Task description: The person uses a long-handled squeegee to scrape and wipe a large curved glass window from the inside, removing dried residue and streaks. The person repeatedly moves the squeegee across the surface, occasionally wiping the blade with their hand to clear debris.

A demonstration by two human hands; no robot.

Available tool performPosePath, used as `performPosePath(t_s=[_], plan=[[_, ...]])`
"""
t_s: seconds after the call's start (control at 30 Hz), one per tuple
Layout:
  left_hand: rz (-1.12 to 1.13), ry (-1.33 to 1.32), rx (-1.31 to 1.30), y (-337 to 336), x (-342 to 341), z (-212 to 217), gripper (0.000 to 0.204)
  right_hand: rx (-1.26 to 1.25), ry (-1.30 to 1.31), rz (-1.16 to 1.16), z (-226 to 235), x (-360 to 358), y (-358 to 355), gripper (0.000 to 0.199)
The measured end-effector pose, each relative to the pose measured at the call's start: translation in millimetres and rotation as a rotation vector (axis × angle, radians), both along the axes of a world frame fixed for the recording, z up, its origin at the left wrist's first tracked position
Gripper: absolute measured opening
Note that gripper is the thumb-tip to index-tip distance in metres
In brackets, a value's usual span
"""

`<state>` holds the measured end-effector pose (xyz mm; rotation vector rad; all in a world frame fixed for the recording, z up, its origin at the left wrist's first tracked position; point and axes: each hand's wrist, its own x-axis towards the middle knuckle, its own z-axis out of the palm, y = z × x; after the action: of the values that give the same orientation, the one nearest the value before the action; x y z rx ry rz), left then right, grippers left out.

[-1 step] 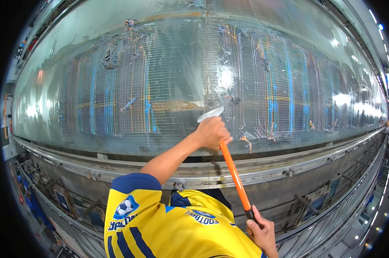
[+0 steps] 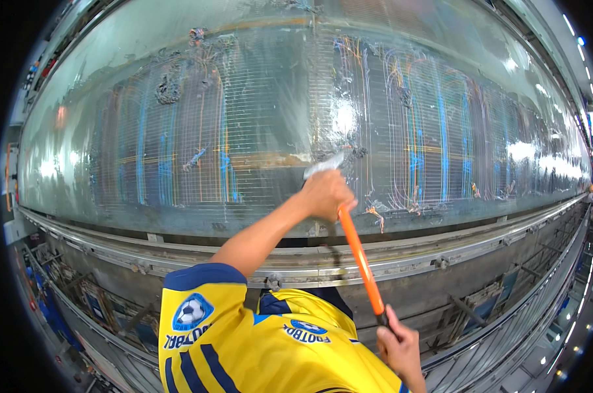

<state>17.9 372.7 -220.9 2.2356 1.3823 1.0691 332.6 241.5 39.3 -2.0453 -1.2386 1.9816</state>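
We see no labels here, only blue and orange streaks across the wide glass sheet. Our left hand and right hand both grip the orange-handled scraper, whose pale blade touches the glass centre.

No change shows between the two pictures: the left hand grips the long orange plastic-handled scraper just below its pale blade as before, and the right hand holds the handle's lower end likewise
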Motion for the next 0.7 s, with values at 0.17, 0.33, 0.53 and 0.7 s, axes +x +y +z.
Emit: performPosePath(t_s=[0.17,0.33,0.53,0.7], plan=[[0.036,0.005,0.029,21.3,-0.2,0.8,0.042,0.060,0.009,-0.016,-11.9,-0.7,11.8,0.061],[0.011,-0.017,-0.031,-0.1,-7.4,9.9,0.042,0.024,-0.023,0.053,-1.7,-0.7,0.6,0.054],[0.004,0.013,0.001,31.2,-1.7,-6.3,0.041,0.005,0.019,-0.103,-3.0,-15.4,26.0,0.056],[-0.015,-0.022,-0.012,1.7,-6.5,7.7,0.043,0.072,0.034,0.035,-5.2,-1.8,-1.1,0.055]])
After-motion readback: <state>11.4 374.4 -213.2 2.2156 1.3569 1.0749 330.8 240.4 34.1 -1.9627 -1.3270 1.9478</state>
